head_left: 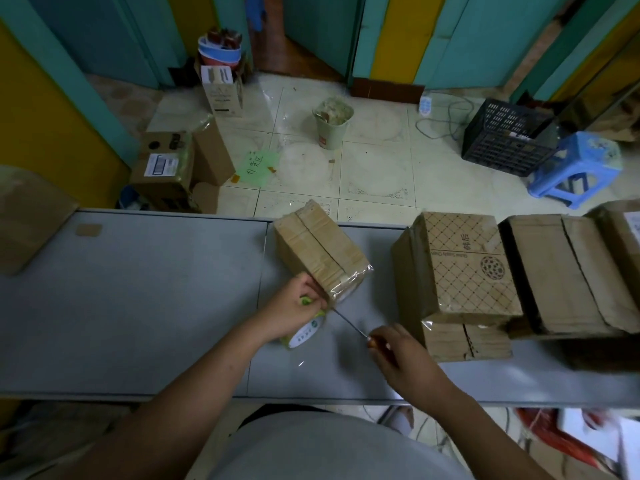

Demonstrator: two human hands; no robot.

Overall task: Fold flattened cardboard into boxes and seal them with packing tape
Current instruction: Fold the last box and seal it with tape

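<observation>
- A thin metal tool (348, 322) is gripped by its orange handle in the right hand (398, 356), with its tip pointed towards the left hand.
- A tape roll (306, 333) is gripped in the left hand (292, 311), low over the table (138, 289); the hand is pressed against the box's near corner.
- The box (320, 252) is set tilted on the table just beyond, with clear tape wrapped over its near end.
- More boxes (464, 268) are stacked to the right.
- A bin (332, 124), a crate (505, 138) and a stool (578, 164) are seen on the floor beyond.
</observation>
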